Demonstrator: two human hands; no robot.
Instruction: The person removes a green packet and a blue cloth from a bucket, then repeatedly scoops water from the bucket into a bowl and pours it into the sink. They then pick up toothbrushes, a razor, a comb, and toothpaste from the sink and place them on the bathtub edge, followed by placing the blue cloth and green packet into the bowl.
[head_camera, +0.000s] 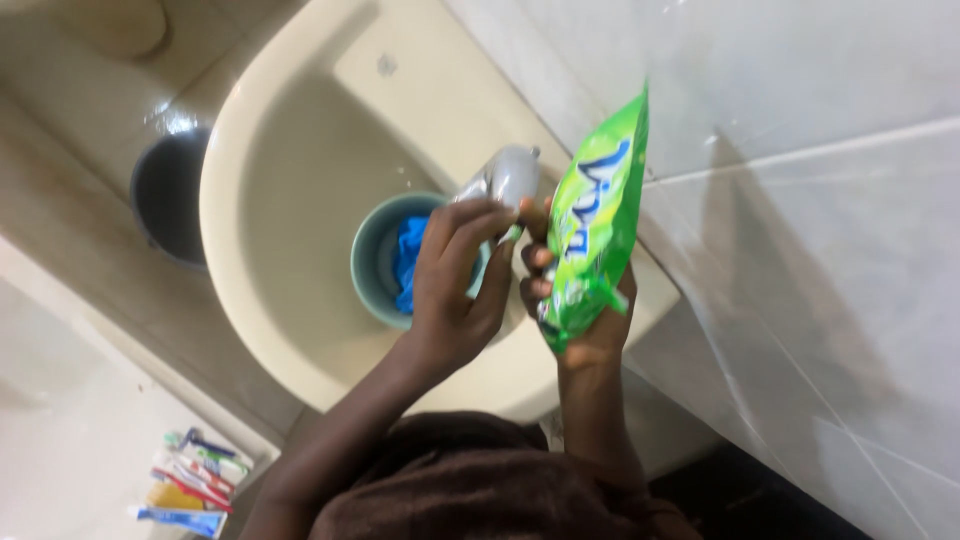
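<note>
- Bowl sits in sink; cloth lies in bowl.
- Left hand over bowl, below tap.
- Right hand holds packet, right of tap, beside wall.
- Bucket left of sink.
- Toothbrushes lower left.

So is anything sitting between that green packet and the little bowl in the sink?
Partly. The green packet is held in the right hand beside the teal bowl, which holds a blue cloth. The left hand and the grey tap it touches lie between packet and bowl, covering the bowl's near side.
</note>
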